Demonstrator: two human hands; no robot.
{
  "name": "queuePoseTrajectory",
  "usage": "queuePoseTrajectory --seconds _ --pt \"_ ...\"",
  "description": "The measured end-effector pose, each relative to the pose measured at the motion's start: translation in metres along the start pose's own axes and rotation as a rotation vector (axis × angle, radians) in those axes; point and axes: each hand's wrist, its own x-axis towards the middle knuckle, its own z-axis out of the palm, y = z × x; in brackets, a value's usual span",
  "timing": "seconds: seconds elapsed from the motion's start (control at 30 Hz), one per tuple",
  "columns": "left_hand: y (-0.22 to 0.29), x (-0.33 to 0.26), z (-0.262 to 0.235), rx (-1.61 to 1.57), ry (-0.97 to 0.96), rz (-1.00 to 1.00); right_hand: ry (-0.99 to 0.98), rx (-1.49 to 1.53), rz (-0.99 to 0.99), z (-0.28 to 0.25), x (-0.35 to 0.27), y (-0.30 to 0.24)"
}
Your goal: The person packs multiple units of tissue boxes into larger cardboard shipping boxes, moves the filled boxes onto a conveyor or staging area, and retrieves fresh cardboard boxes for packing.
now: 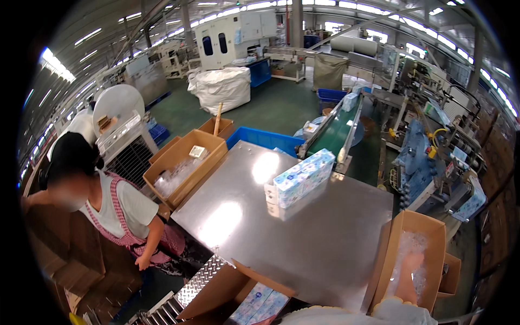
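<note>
My right hand [414, 262] reaches down into an open cardboard box [436, 238] at the right side of the table. Crumpled clear plastic bags [418, 244] lie around it, and its fingers are too hard to make out among them. My left hand does not show. On the steel table [260, 238] stands a long block of blue-and-white floral tissue packs [304, 179], near the conveyor's end. More floral packs [259, 304] lie inside an open carton [219, 287] below the near edge, partly cut off by the frame.
A green conveyor belt [337, 127] runs to the table's far side, beside a blue bin [265, 142]. At the left, a person [127, 206] in a checked apron stands near a carton of plastic [187, 168]. Machinery [433, 157] occupies the right; a roller track [162, 311] lies lower left.
</note>
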Motion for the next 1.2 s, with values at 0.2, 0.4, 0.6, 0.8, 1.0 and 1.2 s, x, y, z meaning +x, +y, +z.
queuePoseTrajectory --seconds 0.2,0.4,0.6,0.8,1.0,1.2 --pt "0.026 0.0 -0.006 0.078 -0.019 -0.044 -0.691 -0.486 -0.043 0.032 -0.05 0.234" --pt "-0.019 0.019 -0.003 -0.012 -0.029 0.021 -0.614 -0.533 -0.115 0.029 -0.075 0.217" --pt "-0.103 0.027 -0.007 0.263 0.159 0.234 -0.576 -0.492 -0.267 0.015 -0.081 0.197" --pt "-0.102 -0.008 0.003 0.244 0.191 0.264 -0.675 -0.249 -0.25 0.052 -0.079 0.256" --pt "-0.107 -0.015 -0.001 0.247 0.189 0.211 -0.599 -0.342 -0.187 0.009 -0.071 0.226" --pt "-0.131 -0.015 -0.005 0.263 0.218 0.212 -0.477 -0.136 -0.164 0.013 -0.074 0.212"
